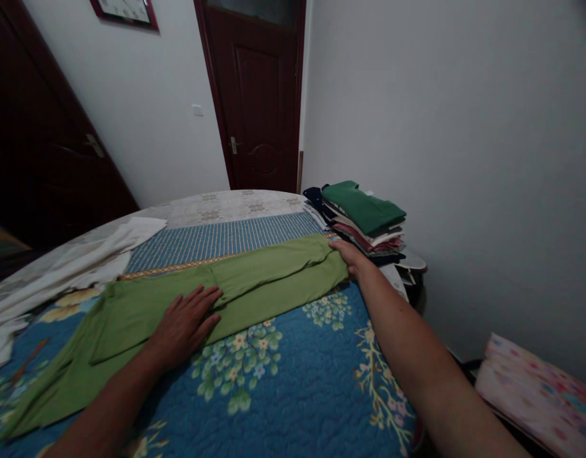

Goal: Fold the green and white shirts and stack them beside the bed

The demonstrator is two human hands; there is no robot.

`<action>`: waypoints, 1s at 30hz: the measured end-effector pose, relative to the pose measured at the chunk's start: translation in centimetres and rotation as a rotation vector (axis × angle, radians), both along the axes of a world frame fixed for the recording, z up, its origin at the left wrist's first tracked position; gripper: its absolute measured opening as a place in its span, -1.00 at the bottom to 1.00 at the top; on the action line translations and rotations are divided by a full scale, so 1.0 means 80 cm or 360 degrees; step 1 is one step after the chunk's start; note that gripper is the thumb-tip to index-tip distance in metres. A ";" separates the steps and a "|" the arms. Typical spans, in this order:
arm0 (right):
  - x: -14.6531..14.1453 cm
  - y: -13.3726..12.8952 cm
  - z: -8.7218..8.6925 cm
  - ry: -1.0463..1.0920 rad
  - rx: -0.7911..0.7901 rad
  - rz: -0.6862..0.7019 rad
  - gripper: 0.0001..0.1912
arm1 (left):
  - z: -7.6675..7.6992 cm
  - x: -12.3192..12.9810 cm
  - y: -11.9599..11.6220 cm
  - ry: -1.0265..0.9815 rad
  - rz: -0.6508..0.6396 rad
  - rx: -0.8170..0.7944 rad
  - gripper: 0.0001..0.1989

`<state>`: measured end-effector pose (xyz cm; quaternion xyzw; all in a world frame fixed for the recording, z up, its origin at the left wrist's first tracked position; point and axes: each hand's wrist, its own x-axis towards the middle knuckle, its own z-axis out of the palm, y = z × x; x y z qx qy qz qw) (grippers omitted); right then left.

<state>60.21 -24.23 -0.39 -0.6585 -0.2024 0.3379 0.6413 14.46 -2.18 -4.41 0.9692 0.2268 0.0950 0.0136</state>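
A light green garment [268,267], folded lengthwise into a long strip, lies across the blue floral quilt [297,381]. Whether it is a shirt or trousers I cannot tell. My left hand [185,324] rests flat on the middle of the cloth, fingers stretched out. At the garment's right end, my right hand [348,254] grips the edge, its fingers partly hidden. Toward the left the cloth spreads out in loose, uneven layers.
A stack of folded clothes with a green shirt [364,207] on top stands at the back right, close to my right hand. Crumpled white clothing [97,254] lies at the left. A pink patterned cushioned item [536,388] is at the lower right.
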 end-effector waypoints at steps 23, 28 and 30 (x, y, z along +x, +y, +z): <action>-0.034 0.018 0.027 -0.1731 -0.0450 -0.0146 -0.69 | 0.010 0.003 -0.016 -0.0033 0.0036 -0.0095 -0.37; -0.123 0.057 0.039 -0.2018 -0.0779 0.0097 -0.69 | 0.023 0.003 -0.025 -0.0027 0.0047 -0.0142 -0.39; -0.162 0.072 0.034 -0.2013 -0.0887 0.0196 -0.66 | 0.025 0.002 -0.027 -0.0046 0.0048 -0.0154 -0.40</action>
